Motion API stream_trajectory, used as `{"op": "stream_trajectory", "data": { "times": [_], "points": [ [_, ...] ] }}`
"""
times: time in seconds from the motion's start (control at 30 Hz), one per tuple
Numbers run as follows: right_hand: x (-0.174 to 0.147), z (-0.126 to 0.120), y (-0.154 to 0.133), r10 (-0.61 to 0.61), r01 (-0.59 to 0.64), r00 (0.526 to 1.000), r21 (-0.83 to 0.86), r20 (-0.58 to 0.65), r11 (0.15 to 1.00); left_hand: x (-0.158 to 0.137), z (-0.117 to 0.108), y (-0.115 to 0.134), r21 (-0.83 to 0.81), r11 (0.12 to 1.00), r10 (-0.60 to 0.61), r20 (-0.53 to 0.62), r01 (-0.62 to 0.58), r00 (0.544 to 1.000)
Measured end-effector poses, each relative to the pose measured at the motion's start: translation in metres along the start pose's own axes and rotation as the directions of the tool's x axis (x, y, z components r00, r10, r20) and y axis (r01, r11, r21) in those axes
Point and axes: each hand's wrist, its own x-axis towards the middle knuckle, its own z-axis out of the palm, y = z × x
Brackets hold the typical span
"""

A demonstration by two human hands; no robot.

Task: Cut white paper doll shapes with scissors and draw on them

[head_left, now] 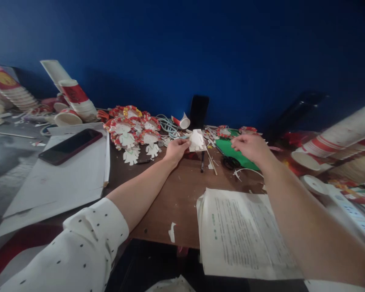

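While the left hand (175,149) pinches a small white paper cutout (197,140) by its left edge, thumb on top and fingers underneath, I read that grip as closed on the piece and carrying it just above the brown table (176,198). The cutout sits near the far middle of the table, and it lies to the right of the fingers that hold it, so its free side faces the other hand. Its longer side seems to run away from me, though the piece is small and I cannot be sure. The right hand (250,147) hovers palm down over a green sheet (235,152), fingers loosely curled; I cannot tell whether it holds anything, since the fingertips are turned away from me. The two hands are near each other but apart, with a thin wooden stick (212,159) and a dark pen (202,161) lying on the table between them. Of the two, the left hand is plainly the one at the cutout; the right hand stands a short reach off on its open side. A cluster of finished red-and-white figures (130,132) lies just left of the left hand, a phone (70,146) rests on white paper further left, and printed pages (243,233) lie near me.
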Motion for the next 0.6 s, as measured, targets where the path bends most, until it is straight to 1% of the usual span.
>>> {"op": "stream_trajectory", "data": {
  "times": [0.03, 0.1, 0.17, 0.2, 0.27, 0.33, 0.4, 0.5, 0.6],
  "points": [
    [-0.004, 0.006, 0.001, -0.045, 0.050, 0.998, -0.087, 0.052, 0.995, 0.001, -0.001, -0.001, -0.013, 1.000, 0.009, -0.009, -0.009, 1.000],
    [-0.013, 0.021, -0.003, -0.114, 0.136, 0.987, -0.221, 0.111, 0.966, 0.002, -0.002, -0.002, -0.041, 0.999, 0.020, -0.020, -0.021, 1.000],
    [-0.023, 0.036, -0.013, -0.174, 0.239, 0.962, -0.334, 0.212, 0.912, 0.003, -0.003, -0.002, -0.063, 0.998, 0.019, -0.024, -0.020, 1.000],
    [-0.028, 0.043, -0.019, -0.214, 0.313, 0.938, -0.400, 0.274, 0.861, 0.003, -0.003, -0.002, -0.070, 0.997, 0.017, -0.024, -0.019, 1.000],
    [-0.033, 0.054, -0.033, -0.268, 0.463, 0.874, -0.522, 0.406, 0.716, 0.003, -0.003, -0.003, -0.077, 0.997, 0.017, -0.017, -0.018, 1.000],
    [-0.034, 0.062, -0.045, -0.289, 0.578, 0.803, -0.561, 0.522, 0.592, 0.004, -0.003, -0.003, -0.081, 0.997, 0.015, -0.017, -0.016, 1.000],
    [-0.031, 0.066, -0.056, -0.276, 0.629, 0.764, -0.577, 0.583, 0.521, 0.004, -0.003, -0.003, -0.087, 0.996, 0.008, -0.022, -0.010, 1.000],
    [-0.024, 0.068, -0.064, -0.268, 0.673, 0.730, -0.591, 0.629, 0.445, 0.005, -0.002, -0.003, -0.096, 0.995, 0.009, -0.023, -0.011, 1.000],
    [-0.021, 0.063, -0.059, -0.309, 0.718, 0.691, -0.570, 0.653, 0.400, 0.005, -0.002, -0.003, -0.079, 0.997, 0.003, -0.029, -0.005, 1.000]
  ]
}}
